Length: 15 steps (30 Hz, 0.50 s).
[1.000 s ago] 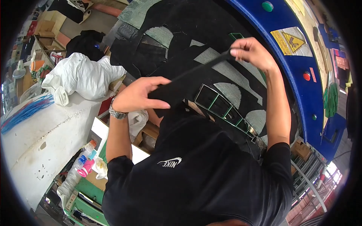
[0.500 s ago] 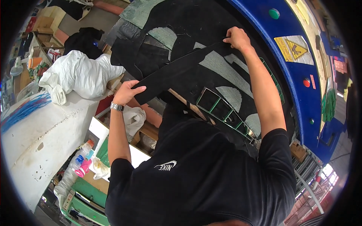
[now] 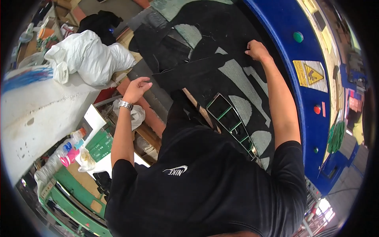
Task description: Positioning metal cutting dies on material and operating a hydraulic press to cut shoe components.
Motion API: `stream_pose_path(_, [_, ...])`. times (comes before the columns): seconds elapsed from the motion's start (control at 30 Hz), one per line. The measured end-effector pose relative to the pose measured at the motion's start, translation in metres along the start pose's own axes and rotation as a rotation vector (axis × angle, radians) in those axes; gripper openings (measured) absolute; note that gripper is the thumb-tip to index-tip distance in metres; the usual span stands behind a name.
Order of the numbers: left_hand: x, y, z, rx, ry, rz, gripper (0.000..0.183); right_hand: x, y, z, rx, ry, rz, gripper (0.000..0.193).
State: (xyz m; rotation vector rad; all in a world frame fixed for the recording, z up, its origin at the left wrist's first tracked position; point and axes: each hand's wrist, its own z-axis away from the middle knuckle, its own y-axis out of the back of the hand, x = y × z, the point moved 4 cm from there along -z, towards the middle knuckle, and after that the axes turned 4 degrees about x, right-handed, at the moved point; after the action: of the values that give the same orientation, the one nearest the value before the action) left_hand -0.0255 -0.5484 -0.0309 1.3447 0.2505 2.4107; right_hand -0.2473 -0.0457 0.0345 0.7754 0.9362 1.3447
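A long black strip of sheet material [image 3: 189, 68] lies across a black sheet with several cut-outs [image 3: 221, 21], and grey-green surface shows through the holes. Off the strip's near-left end, my left hand [image 3: 135, 90] hangs with its thumb and fingers apart, holding nothing. Over the far right of the black sheet is my right hand [image 3: 257, 50], fingers curled in; whether they pinch black material is hidden against the dark background. Between my arms, close to my body, a metal cutting die with green crossbars [image 3: 224, 111] rests on the sheet.
A blue machine panel [image 3: 286, 39] with green and red buttons and a yellow warning sign [image 3: 310, 76] curves along the right. At left, a white sack [image 3: 85, 59] stands by a worn white surface [image 3: 43, 118]. Bottles and bags [image 3: 71, 150] lie lower left.
My left hand has let go of the strip's end and drawn slightly away. The strip has gone from stretched between my hands to lying on the sheet. My right hand has moved slightly down and right.
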Motion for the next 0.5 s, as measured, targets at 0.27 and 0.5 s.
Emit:
stream_pose_path(0.27, [0.060, -0.023, 0.059, 0.114, -0.363, 0.027, 0.046, -0.079, 0.119, 0.134, 0.285, 0.429, -0.018, 0.019])
stream_pose_path(0.5, [0.189, -0.051, 0.110, 0.215, -1.006, -0.235, 0.084, -0.219, 0.195, 0.355, 0.419, 1.085, 0.140, 0.018])
